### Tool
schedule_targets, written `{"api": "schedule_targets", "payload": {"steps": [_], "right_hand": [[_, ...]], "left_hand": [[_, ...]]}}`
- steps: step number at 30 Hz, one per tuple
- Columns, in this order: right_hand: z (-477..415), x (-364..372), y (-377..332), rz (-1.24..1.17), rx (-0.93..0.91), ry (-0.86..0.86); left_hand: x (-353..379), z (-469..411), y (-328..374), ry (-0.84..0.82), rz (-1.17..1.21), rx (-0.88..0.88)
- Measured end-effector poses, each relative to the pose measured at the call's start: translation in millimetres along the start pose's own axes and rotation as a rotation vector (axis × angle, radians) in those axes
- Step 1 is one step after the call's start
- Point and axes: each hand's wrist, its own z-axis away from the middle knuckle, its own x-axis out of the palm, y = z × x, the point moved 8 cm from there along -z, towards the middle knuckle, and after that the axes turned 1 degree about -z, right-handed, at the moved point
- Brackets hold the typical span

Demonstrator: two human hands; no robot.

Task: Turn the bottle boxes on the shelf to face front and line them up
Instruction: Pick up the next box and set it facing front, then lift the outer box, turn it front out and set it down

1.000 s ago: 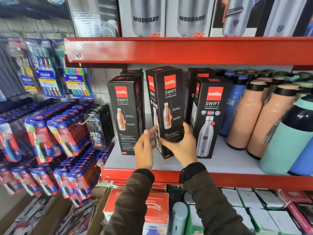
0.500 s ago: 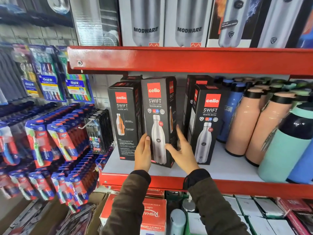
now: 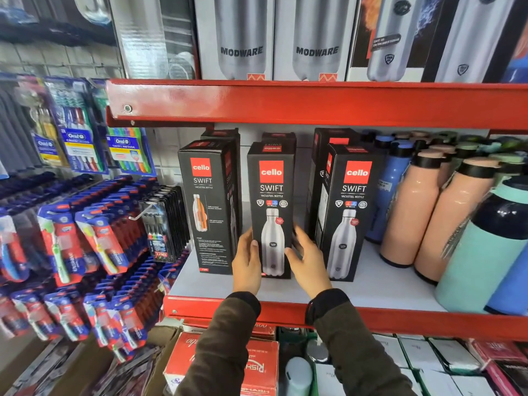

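Observation:
Three black Cello Swift bottle boxes stand in a front row on the white shelf (image 3: 371,290). The middle box (image 3: 271,195) shows its front with a steel bottle picture and stands upright. My left hand (image 3: 247,264) grips its lower left edge and my right hand (image 3: 308,261) its lower right edge. The left box (image 3: 207,207) shows a side panel with an orange cutaway bottle. The right box (image 3: 350,207) faces front, slightly angled. More black boxes stand behind them, mostly hidden.
Peach bottles (image 3: 411,212), blue and teal bottles (image 3: 485,252) crowd the shelf's right. Toothbrush packs (image 3: 85,238) hang on the left wall. A red shelf beam (image 3: 314,104) runs overhead with Modware boxes (image 3: 243,38) above. Boxes fill the lower shelf.
The middle box has turned from its side panel to its front face and been set upright between its neighbours. Both hands stayed on its lower edges.

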Motion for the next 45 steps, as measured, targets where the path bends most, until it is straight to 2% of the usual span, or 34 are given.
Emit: {"api": "schedule_targets", "payload": {"steps": [8,16,29,32,36,41,45], "right_hand": [[-3.2,-1.2,5.8,0.045,-0.021,0.032],[1.9,-11.0,8.9,-0.048,-0.015,0.181],[8.1,-12.0,9.4,-0.066,0.007,0.236],[20.0,-18.5,1.3,-0.116,-0.038,0.337],[38.8,-23.0,-24.0,-0.159,-0.144,0.473],[37.3,9.0,-54.0,-0.180,-0.197,0.416],[27.9,48.9,-64.6,-0.208,-0.179,0.275]], "left_hand": [[4.2,-2.1,0.9,-0.019,-0.015,-0.005],[3.7,-0.6,3.7,-0.024,-0.015,0.008],[1.3,1.8,7.8,-0.074,-0.046,0.031],[-5.8,3.7,5.2,-0.055,-0.008,0.060],[-23.0,7.2,13.2,0.019,0.007,0.192],[-56.2,6.1,31.1,0.091,0.027,0.321],[-91.7,-0.6,37.6,0.177,-0.004,0.374]]}}
